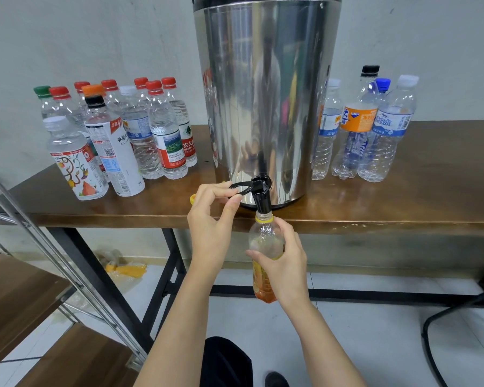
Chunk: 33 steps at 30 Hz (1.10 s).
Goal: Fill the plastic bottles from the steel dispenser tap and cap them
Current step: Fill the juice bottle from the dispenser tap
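Observation:
A tall steel dispenser (266, 93) stands on the wooden table (389, 199), its black tap (260, 195) jutting over the front edge. My left hand (211, 219) pinches the tap's black lever (239, 188). My right hand (284, 263) grips an uncapped clear bottle with a yellow-orange label (264, 238), its yellow-ringed mouth right under the spout. A yellow cap (192, 199) lies on the table behind my left hand, mostly hidden.
Several capped bottles (115, 138), filled with clear liquid, stand left of the dispenser. Several capped bottles that look empty (366, 129) stand to its right. Steel shelving with wooden boards (39, 289) is at lower left. A black chair frame (458, 317) sits at lower right.

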Motion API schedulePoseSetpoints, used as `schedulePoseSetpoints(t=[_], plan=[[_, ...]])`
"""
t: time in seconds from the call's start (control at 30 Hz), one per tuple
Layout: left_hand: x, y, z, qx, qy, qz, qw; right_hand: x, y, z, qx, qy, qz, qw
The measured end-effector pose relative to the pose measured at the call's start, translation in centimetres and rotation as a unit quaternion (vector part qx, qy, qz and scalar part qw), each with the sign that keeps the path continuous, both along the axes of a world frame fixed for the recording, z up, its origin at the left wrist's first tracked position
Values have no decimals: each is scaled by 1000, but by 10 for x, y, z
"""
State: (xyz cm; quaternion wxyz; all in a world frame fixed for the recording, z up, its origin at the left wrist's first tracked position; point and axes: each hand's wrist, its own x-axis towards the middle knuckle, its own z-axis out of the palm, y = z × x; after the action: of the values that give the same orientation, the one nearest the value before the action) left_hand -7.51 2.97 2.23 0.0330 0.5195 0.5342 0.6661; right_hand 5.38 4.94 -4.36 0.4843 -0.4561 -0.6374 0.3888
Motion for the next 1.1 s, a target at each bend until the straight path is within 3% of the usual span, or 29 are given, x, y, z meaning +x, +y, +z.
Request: schedulePoseSetpoints(t=[1.1], plan=[[0, -1, 1, 6, -7, -8, 1000, 0, -1, -1, -11, 3, 4, 1000]])
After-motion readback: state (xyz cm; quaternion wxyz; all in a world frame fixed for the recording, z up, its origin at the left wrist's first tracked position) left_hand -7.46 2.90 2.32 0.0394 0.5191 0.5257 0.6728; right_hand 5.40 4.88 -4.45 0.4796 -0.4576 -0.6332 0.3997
